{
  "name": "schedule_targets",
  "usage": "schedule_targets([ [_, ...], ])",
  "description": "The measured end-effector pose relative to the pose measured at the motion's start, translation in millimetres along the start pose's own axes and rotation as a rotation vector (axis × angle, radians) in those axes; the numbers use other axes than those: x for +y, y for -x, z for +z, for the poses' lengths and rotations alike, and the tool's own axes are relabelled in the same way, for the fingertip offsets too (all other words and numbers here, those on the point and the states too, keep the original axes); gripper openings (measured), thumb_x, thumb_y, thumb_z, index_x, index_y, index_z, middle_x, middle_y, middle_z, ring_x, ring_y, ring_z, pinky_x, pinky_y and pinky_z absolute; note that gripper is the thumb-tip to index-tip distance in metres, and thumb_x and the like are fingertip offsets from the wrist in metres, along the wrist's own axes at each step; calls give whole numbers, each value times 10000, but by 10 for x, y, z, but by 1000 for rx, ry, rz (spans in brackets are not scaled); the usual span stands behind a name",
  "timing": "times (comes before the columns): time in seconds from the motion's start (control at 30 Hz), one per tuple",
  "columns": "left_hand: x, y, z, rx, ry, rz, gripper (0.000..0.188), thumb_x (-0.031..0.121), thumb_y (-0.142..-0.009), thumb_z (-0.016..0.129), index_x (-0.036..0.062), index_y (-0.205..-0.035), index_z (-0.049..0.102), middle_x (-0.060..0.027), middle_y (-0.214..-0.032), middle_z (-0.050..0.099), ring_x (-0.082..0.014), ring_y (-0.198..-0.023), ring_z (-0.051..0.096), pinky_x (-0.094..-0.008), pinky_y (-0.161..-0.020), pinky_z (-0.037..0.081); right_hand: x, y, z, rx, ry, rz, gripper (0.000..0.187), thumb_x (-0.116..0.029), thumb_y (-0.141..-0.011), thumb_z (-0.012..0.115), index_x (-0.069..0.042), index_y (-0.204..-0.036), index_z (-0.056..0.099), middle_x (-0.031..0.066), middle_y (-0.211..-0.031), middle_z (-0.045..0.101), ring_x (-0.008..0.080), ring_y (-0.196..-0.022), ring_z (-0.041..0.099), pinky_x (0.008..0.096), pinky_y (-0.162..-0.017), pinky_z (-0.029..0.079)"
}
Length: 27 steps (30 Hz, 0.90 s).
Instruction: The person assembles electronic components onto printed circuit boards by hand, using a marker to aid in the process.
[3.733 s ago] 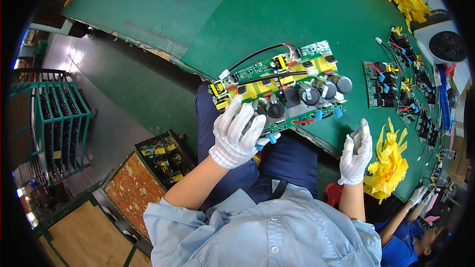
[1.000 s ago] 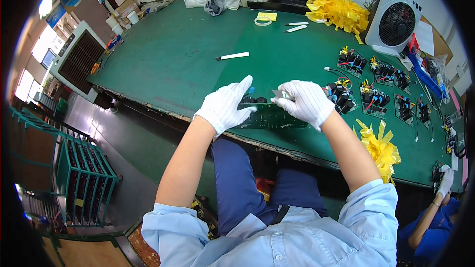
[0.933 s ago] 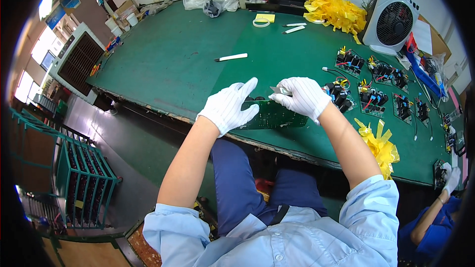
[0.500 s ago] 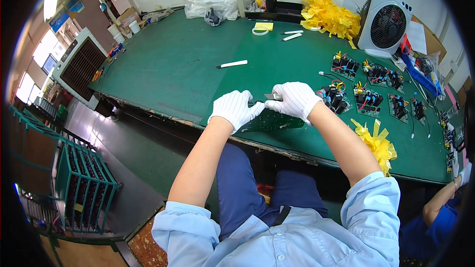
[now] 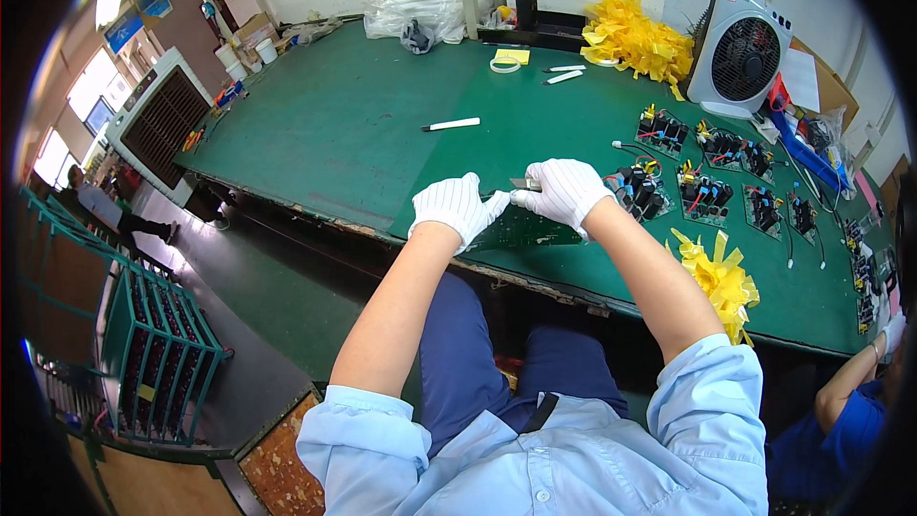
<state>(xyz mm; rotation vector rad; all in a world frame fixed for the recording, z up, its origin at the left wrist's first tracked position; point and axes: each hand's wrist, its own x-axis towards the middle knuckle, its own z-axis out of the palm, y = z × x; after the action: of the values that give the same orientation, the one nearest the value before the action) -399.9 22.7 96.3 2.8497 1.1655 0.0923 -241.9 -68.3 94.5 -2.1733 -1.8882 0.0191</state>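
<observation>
Both hands wear white striped gloves and meet above the near edge of the green table. My left hand (image 5: 451, 205) is closed, its thumb and fingers pinching the left top edge of a dark green circuit board (image 5: 530, 232), which looks tilted up. A small flat greyish metal piece (image 5: 519, 183) sticks out from the closed fingers of my right hand (image 5: 564, 193); it looks like a blade, though most of it is hidden. The right thumb points at the left fingertips, close to the board's top edge.
Several assembled circuit boards (image 5: 705, 193) with wires lie to the right. Yellow tape strips (image 5: 721, 282) hang at the near edge, with a larger heap (image 5: 638, 33) behind. A white-handled tool (image 5: 451, 124) lies ahead. A fan (image 5: 740, 53) stands at back right; a co-worker's arm (image 5: 850, 387) is at far right.
My hands keep nearly the same place and grip, with the fingertips slightly closer together. A walking person has come into view at the far left. The whole view has shifted a little.
</observation>
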Motion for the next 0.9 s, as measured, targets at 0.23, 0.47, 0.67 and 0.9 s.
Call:
schedule_targets([
  [0.23,50,-86,-88,-16,49,-143,608,569,-876,399,26,-920,669,-194,-902,672,-344,-856,655,-432,-737,516,-223,-87,148,146,-13,227,415,-439,-863,512,-66,-810,687,171,-818,670,338,-775,652,404,-696,527],
  [0.47,-15,-71,-194,-84,125,-276,711,620,-878,313,16,-959,678,-222,-983,652,-359,-951,627,-426,-806,499,-386,-183,84,121,-30,254,431,-416,-863,489,-42,-805,694,201,-830,662,384,-795,646,448,-704,524],
  [0.67,3,-137,-140,44,260,-177,674,626,-826,393,29,-874,704,-199,-879,673,-367,-836,654,-415,-760,515,-23,93,97,164,13,326,423,-446,-841,524,-41,-785,638,201,-824,650,388,-792,624,482,-697,494],
  [0.9,-236,-208,161,671,-37,66,563,557,-712,646,60,-970,587,-89,-830,599,-253,-769,587,-365,-585,472,97,399,43,385,57,234,384,-428,-801,631,-51,-842,567,154,-706,620,333,-680,620,444,-584,479],
])
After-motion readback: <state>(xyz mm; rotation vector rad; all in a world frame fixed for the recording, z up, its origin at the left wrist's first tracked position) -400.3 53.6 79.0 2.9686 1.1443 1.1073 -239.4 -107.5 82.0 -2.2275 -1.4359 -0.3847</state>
